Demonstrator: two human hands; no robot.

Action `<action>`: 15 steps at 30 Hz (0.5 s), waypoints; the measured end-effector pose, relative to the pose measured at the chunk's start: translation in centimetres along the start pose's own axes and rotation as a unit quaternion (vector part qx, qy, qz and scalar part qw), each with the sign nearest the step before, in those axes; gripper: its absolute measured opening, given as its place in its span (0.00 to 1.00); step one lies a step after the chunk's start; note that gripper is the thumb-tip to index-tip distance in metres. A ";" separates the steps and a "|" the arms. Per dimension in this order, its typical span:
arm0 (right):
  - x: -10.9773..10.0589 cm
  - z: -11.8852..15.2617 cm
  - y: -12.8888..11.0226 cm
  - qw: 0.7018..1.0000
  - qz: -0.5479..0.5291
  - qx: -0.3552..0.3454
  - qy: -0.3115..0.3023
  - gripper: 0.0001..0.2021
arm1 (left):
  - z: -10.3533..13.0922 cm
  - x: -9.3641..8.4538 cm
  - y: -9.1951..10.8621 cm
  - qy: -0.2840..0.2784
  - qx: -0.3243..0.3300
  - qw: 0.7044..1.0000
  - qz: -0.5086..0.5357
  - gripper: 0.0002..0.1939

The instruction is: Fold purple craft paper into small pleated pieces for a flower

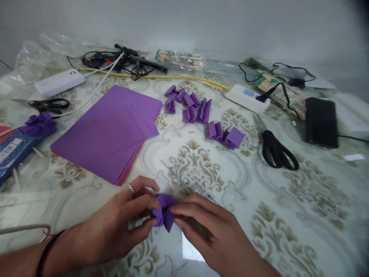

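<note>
A small folded purple paper piece (165,215) is at the near side of the desk (245,200), left of the scene's middle, between the two hands. It is a plain, even purple, creased into several flat flaps that spread around a dark gap at its centre. One flap ends in a sharp point toward the near side; those on the left look blunter and broader, and part of the far edge is lit a little paler. The left hand (112,221), with a ring and a dark wristband, has its fingers closed on the piece's left side, thumb at the near edge. The fingers of the right hand (215,229) pinch its right side, covering some of that edge.

Farther off, slightly right of the piece, lie purple folded units (204,110) in a loose, broken line, standing in zigzag pleats. To the left is a stack of purple sheets (103,134), its edges uneven, with red paper (133,163) showing beneath along the near right edge. Black-handled scissors (278,154) lie to the right, and a clear ruler (180,177) lies just beyond the hands.
</note>
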State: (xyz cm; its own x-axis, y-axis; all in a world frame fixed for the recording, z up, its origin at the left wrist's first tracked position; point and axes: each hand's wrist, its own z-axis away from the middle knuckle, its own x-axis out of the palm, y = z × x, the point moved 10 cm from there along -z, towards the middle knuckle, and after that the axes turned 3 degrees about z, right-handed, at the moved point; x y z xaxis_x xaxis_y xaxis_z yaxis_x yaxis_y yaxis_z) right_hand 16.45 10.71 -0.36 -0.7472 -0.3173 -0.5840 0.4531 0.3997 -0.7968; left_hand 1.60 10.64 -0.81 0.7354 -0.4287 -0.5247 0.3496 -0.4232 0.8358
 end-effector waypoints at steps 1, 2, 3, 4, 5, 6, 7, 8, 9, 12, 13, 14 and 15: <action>0.0 0.0 0.0 1.000 -0.002 -0.002 0.002 0.12 | 0.0 0.0 -0.1 0.001 0.001 1.000 0.001 0.16; -0.1 0.0 0.0 1.000 -0.002 -0.002 0.006 0.12 | 0.1 0.1 -0.2 0.002 0.000 1.000 0.001 0.16; -0.2 0.0 0.0 1.000 -0.001 -0.003 0.011 0.12 | 0.1 0.1 -0.3 0.003 -0.002 1.000 0.001 0.16; -0.2 0.0 0.0 1.000 0.000 -0.003 0.015 0.12 | 0.2 0.1 -0.5 0.004 -0.006 1.000 0.001 0.16; -0.2 0.0 0.0 1.000 0.002 -0.004 0.021 0.12 | 0.2 0.2 -0.6 0.003 -0.009 1.000 0.000 0.16; -0.2 -0.1 0.0 1.000 0.003 -0.005 0.024 0.12 | 0.2 0.2 -0.7 0.002 -0.010 1.000 -0.001 0.16; -0.2 -0.1 0.1 1.000 0.004 -0.005 0.026 0.12 | 0.2 0.3 -0.8 0.000 -0.011 1.000 -0.003 0.16; -0.2 -0.1 0.1 1.000 0.004 -0.004 0.030 0.11 | 0.2 0.3 -0.8 -0.002 -0.009 1.000 -0.006 0.16; -0.1 -0.1 0.2 0.999 0.004 -0.003 0.032 0.11 | 0.2 0.3 -0.7 -0.001 -0.007 1.000 -0.009 0.17; 0.0 0.0 0.5 0.999 0.004 0.007 0.037 0.11 | 0.2 0.2 -0.7 0.004 -0.009 1.000 -0.016 0.17; 0.0 0.0 0.5 0.999 0.007 0.010 0.039 0.10 | 0.2 0.2 -0.7 0.004 -0.013 1.000 -0.015 0.17; 0.0 0.0 0.6 0.999 0.013 0.012 0.039 0.10 | 0.2 0.2 -0.8 0.003 -0.017 1.000 -0.015 0.17; -0.1 0.1 0.6 0.999 0.019 0.014 0.039 0.10 | 0.2 0.2 -0.8 0.003 -0.019 1.000 -0.016 0.18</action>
State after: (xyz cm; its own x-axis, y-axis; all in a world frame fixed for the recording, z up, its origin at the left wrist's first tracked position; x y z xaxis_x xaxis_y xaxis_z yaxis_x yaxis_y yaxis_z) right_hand 16.81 10.93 -0.84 -0.7639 -0.2339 -0.6014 0.4944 0.3866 -0.7785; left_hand 1.37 10.72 -1.61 0.7271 -0.4106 -0.5502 0.3943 -0.4064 0.8243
